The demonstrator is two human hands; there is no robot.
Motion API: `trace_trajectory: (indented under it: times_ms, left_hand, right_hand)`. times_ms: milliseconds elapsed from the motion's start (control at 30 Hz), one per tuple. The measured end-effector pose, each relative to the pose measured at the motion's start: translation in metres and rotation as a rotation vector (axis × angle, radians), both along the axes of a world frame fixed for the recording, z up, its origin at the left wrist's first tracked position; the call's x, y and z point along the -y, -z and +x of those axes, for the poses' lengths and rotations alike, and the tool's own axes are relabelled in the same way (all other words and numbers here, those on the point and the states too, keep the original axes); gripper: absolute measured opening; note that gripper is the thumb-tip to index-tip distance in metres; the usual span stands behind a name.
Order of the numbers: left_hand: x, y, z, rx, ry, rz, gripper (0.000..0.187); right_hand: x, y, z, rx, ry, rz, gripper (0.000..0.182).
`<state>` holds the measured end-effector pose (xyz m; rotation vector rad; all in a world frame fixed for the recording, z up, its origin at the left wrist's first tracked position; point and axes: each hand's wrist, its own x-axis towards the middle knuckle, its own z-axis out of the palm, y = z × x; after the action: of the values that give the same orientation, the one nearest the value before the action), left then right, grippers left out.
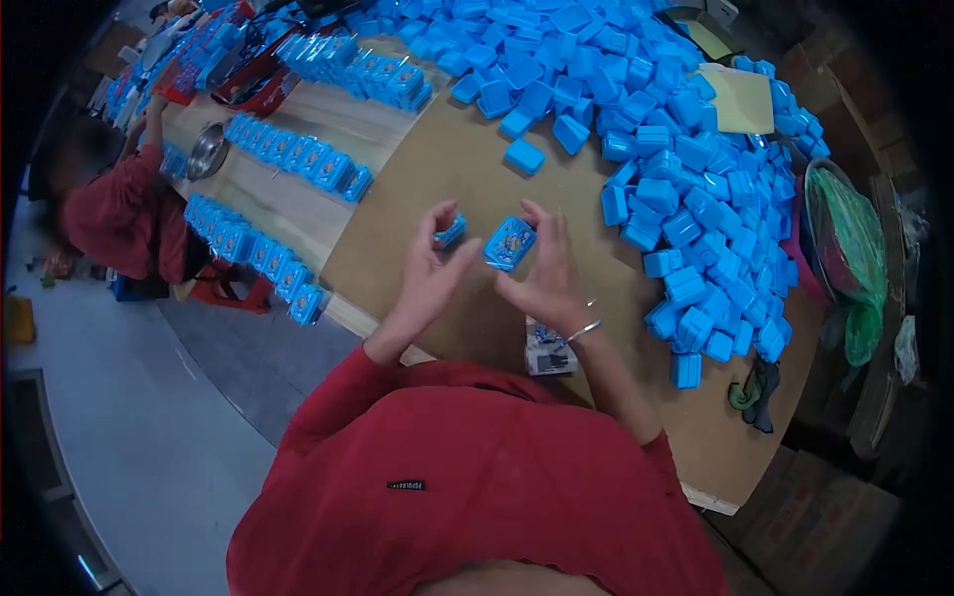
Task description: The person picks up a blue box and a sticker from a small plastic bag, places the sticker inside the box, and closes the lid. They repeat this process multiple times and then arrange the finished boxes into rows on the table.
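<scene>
My left hand [433, 266] is closed on a small blue plastic box [452, 231], mostly seen edge-on between thumb and fingers. In my right hand [549, 266] a second blue plastic box [511, 243] is gripped by its edges, its printed label facing up. Both boxes are held above the brown table [417, 159], a short gap apart. Below my right wrist lies a stack of printed cards or labels [550, 350], partly hidden by the forearm. A single plain blue box [524, 156] rests on the table beyond my hands.
A large heap of blue boxes [686, 219] covers the right and far side. Rows of labelled boxes [298, 154] stand at left, near a metal bowl [208, 151] and red basket [268, 89]. Another person [124, 214] sits at far left. A dark cloth [760, 395] lies near the right edge.
</scene>
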<state>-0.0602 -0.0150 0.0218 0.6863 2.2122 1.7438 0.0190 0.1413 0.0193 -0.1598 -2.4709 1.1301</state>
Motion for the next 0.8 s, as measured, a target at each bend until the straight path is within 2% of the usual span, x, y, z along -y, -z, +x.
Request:
trace_trajectory:
  times_ms: [67,100,200,400,500,600,633,733,800]
  left_hand:
    - [0.016,0.014,-0.019,-0.139,-0.124,-0.049,0.049]
    - [0.022,0.019,-0.026,-0.215,-0.157,-0.151,0.043]
    - [0.033,0.048,-0.042,0.126,0.008,-0.05,0.037]
    - [0.032,0.065,-0.049,0.091,0.018,0.033,0.032]
    - [0.032,0.058,-0.051,0.172,0.054,-0.055,0.041]
    - [0.023,0.034,-0.04,-0.337,-0.044,-0.368,0.058]
    - [0.015,0.02,-0.033,-0.286,-0.007,-0.401,0.074]
    - [-0.002,0.014,-0.021,-0.358,-0.013,-0.566,0.079]
    - [-0.008,0.014,-0.018,-0.32,-0.002,-0.662,0.075]
  right_hand:
    - [0.004,0.026,-0.013,0.074,-0.038,-0.011,0.076]
    - [0.009,0.04,-0.019,0.097,-0.055,-0.023,0.075]
    - [0.021,0.047,-0.034,0.114,-0.078,-0.021,0.073]
    - [0.024,0.049,-0.038,0.089,-0.086,-0.026,0.074]
    - [0.024,0.049,-0.036,0.11,-0.089,-0.019,0.075]
    - [0.025,0.044,-0.034,0.161,-0.112,0.021,0.081]
    - [0.024,0.042,-0.034,0.177,-0.127,0.039,0.084]
    - [0.015,0.032,-0.025,0.113,-0.183,0.103,0.093]
    - [0.0,0.028,-0.013,0.134,-0.184,-0.101,0.096]
